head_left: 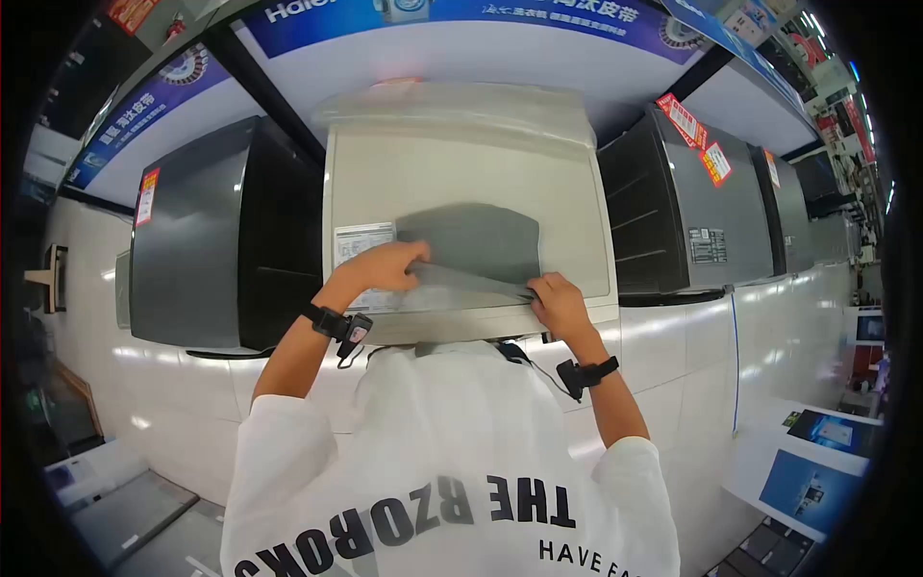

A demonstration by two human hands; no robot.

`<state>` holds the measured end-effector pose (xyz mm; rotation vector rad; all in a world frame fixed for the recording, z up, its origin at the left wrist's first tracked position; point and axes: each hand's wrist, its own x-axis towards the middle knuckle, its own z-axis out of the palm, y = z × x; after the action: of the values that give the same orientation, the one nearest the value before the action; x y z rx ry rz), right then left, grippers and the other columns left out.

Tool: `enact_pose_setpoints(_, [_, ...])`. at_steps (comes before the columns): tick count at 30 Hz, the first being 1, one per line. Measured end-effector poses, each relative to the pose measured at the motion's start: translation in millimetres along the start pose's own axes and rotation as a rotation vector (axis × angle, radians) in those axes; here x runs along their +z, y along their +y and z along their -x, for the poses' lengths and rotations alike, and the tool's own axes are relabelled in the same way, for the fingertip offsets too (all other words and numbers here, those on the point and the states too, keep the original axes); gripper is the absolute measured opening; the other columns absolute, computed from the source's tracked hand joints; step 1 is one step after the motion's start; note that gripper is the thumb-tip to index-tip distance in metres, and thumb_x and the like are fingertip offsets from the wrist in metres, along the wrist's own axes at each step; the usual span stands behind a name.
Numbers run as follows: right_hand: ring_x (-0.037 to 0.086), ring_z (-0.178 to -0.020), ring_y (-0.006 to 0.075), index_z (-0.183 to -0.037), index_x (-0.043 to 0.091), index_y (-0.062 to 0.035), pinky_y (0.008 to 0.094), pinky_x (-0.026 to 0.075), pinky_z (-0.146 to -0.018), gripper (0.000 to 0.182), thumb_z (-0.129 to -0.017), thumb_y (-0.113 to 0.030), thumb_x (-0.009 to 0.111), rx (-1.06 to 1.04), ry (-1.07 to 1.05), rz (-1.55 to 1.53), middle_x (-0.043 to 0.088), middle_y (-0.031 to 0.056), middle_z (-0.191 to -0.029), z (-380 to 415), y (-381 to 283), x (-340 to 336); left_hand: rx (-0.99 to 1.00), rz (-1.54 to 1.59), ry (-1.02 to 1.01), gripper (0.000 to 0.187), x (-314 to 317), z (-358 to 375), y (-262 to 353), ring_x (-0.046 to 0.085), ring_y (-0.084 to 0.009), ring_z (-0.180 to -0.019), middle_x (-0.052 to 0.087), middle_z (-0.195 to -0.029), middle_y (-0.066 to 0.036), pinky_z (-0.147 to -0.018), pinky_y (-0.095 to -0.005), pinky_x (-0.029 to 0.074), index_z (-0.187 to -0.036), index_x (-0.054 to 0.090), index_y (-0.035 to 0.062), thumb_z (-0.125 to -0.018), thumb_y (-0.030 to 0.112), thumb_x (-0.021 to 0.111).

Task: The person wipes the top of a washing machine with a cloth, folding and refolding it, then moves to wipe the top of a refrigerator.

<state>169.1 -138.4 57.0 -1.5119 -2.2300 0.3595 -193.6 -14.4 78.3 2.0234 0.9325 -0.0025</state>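
Note:
A grey cloth [471,236] lies spread on the light beige top of a boxy appliance [461,173], with its near edge lifted and folded back. My left hand [389,266] pinches the left end of that edge, beside a printed label [361,242] on the appliance top. At the right end, the cloth's corner is held between the fingers of my right hand [560,303]. Both hands are near the front edge of the appliance. Clear plastic film [461,106] covers the back of the top.
A dark grey appliance [187,240] stands on the left, another [716,212] on the right, both with red and yellow tags. Behind is a white wall with blue banners [577,29]. Tiled floor [673,356] shows on both sides of me. Display boxes [808,481] stand lower right.

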Motion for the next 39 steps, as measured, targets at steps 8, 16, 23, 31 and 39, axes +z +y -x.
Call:
enact_pose_setpoints(8, [0.067,-0.078,0.0328,-0.100,0.063,-0.0073,0.0435,0.054,-0.067,0.023,-0.078,-0.005,0.070,0.297,0.340,0.138,0.069,0.0125,-0.092,-30,-24,38,0.151,-0.433,0.418,0.022,-22,4,-16,0.057,-0.0304,-0.096,0.058,-0.092,-0.006,-0.079,-0.0448,0.046,-0.090,0.054,0.0083,-0.072,0.000,0.064])
enact_pose_setpoints(16, [0.066,-0.077,0.0319,-0.102,0.059,-0.0058,0.0418,0.053,-0.070,0.025,-0.084,-0.015,0.073,0.566,0.054,-0.034,0.065,0.0111,-0.085,30,-34,41,0.049,-0.428,0.544,0.057,15,68,-49,0.057,-0.0352,-0.116,0.057,-0.132,-0.013,-0.092,-0.0459,0.050,-0.132,0.056,0.0118,-0.077,-0.001,0.062])
enact_pose_setpoints(23, [0.069,-0.084,0.0229,-0.121,0.059,-0.0014,0.0365,0.054,-0.077,0.038,-0.093,-0.024,0.070,0.752,0.299,-0.386,0.071,0.0131,-0.099,5,-36,63,-0.251,0.588,0.424,0.059,34,74,-61,0.064,-0.0199,-0.079,0.063,-0.114,-0.015,-0.075,-0.0333,0.054,-0.144,0.047,0.0088,-0.088,0.010,0.068])
enact_pose_setpoints(31, [0.057,-0.059,0.0095,-0.108,0.062,-0.0029,0.0253,0.045,-0.055,0.024,-0.096,-0.023,0.068,0.967,0.086,-0.723,0.065,0.0041,-0.078,-17,-12,62,-0.260,0.693,0.579,0.052,66,67,-56,0.064,-0.0166,-0.084,0.060,-0.107,-0.011,-0.078,-0.0313,0.052,-0.140,0.049,0.0090,-0.090,0.003,0.063])
enact_pose_setpoints(39, [0.068,-0.065,0.0127,-0.102,0.057,-0.0057,0.0236,0.050,-0.055,0.009,-0.096,-0.011,0.056,0.933,-0.034,-1.075,0.069,0.0098,-0.085,-15,-7,35,-0.285,0.801,0.741,0.032,86,72,-60,0.064,-0.0138,-0.085,0.062,-0.092,-0.006,-0.078,-0.0292,0.051,-0.124,0.055,0.0062,-0.093,0.004,0.064])
